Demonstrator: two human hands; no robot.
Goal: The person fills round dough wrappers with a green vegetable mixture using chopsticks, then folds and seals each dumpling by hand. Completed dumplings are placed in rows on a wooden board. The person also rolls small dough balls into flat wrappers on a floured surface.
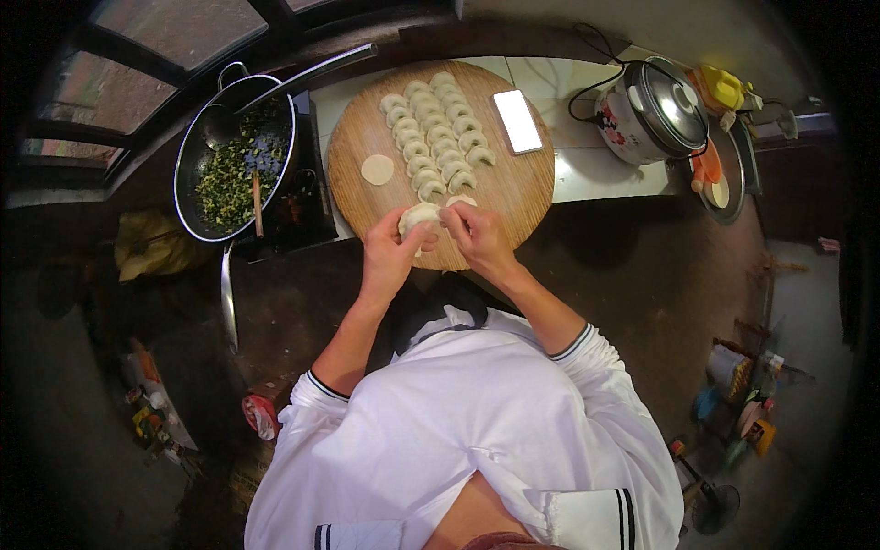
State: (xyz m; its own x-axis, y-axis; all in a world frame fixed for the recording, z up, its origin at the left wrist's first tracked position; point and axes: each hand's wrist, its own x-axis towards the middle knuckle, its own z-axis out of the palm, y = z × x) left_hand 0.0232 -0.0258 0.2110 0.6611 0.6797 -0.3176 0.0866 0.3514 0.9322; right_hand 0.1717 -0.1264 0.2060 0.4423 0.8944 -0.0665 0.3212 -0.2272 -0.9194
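Over the near edge of a round wooden board (350,130), my left hand (395,244) holds a folded dumpling (418,216) between thumb and fingers. The fingertips of my right hand (478,234) pinch the right end of the same dumpling. Just beyond my right hand lies a pale piece of dough (461,201), partly hidden by the fingers. Rows of crescent dumplings (433,127) stretch away across the board's middle. To their left, a flat round dough wrapper (377,170) lies alone.
At left, a wok (180,161) holds chopped green filling (227,185), a metal ladle (220,127) and a wooden stick (258,206). A phone (517,122) with a bright white screen rests on the board's right side. Farther right stands a lidded electric cooker (629,127) with its cord, beside a metal basin (737,185).
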